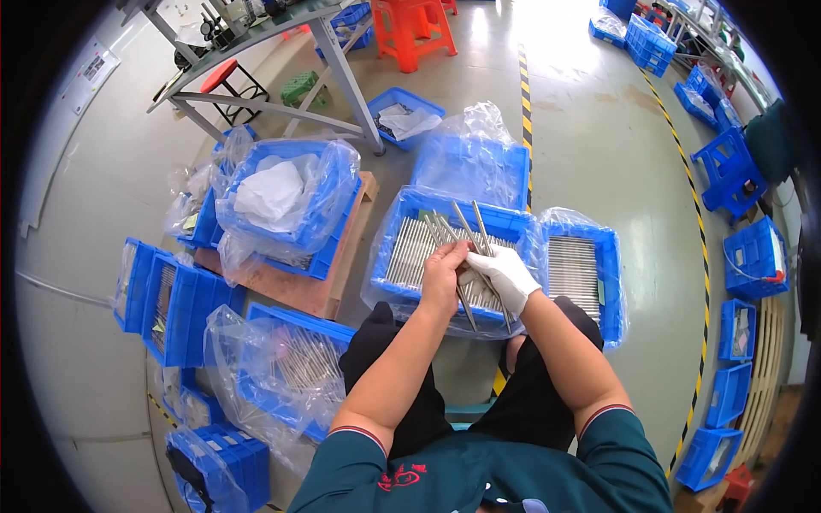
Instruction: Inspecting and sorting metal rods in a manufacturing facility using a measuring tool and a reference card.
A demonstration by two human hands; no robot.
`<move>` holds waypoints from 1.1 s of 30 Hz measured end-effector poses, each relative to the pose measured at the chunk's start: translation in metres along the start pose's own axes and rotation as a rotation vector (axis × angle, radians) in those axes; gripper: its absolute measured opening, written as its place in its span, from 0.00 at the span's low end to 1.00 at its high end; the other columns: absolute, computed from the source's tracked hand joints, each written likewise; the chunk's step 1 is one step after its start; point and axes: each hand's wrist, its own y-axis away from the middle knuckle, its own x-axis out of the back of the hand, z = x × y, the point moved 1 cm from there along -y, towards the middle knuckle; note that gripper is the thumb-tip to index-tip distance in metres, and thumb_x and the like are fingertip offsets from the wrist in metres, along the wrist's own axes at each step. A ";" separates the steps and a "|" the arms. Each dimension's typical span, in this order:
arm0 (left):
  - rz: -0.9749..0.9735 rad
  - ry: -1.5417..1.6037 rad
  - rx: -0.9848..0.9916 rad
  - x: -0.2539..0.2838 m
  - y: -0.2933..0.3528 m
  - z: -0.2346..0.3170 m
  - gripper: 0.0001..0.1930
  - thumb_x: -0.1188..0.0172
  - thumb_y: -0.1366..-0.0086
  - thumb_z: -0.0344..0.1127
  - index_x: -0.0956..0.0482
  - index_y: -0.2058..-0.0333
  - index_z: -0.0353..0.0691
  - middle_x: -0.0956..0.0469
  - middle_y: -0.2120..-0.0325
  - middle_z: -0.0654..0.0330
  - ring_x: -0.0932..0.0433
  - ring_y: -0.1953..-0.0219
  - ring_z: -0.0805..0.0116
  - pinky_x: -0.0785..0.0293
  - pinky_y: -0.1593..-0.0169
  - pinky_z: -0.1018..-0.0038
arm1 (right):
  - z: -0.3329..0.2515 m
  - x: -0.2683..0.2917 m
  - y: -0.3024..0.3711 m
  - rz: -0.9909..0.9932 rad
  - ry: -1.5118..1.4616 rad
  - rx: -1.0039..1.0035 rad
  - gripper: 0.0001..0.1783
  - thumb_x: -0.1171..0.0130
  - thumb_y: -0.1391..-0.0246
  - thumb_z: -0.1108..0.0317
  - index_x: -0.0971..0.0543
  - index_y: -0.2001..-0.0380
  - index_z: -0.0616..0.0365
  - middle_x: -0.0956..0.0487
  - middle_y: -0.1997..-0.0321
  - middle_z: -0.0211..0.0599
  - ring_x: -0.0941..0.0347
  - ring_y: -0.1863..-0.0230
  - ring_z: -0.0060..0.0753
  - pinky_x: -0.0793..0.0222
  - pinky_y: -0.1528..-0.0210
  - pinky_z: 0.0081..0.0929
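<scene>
My bare left hand (444, 272) and my right hand (506, 278), which wears a white glove, meet over a blue crate (506, 221) in front of my knees. Both are closed around several thin metal rods (479, 224), which slant up and left out of my grip and stick out below it. Rows of similar rods (410, 256) fill the plastic-lined crate under my hands. Just to the right, a second blue crate (609, 256) also holds rods laid side by side. My fingers hide the middle of the held rods.
Left of me, a plastic-wrapped crate (295, 227) sits on a wooden pallet (342, 256). Nearer lies another bagged crate (256, 376) of loose rods. A plastic-covered crate (513, 171) stands beyond my hands. Farther off are a workbench (265, 26), a red stool (415, 34) and striped floor tape (526, 111).
</scene>
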 end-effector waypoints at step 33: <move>-0.421 -0.137 0.405 0.001 0.018 -0.003 0.16 0.48 0.36 0.50 0.26 0.71 0.43 0.35 0.79 0.70 0.40 0.80 0.79 0.45 0.78 0.82 | -0.009 0.021 -0.008 0.038 -0.149 0.118 0.12 0.42 0.46 0.59 0.27 0.76 0.54 0.36 0.88 0.22 0.41 0.90 0.16 0.51 0.88 0.15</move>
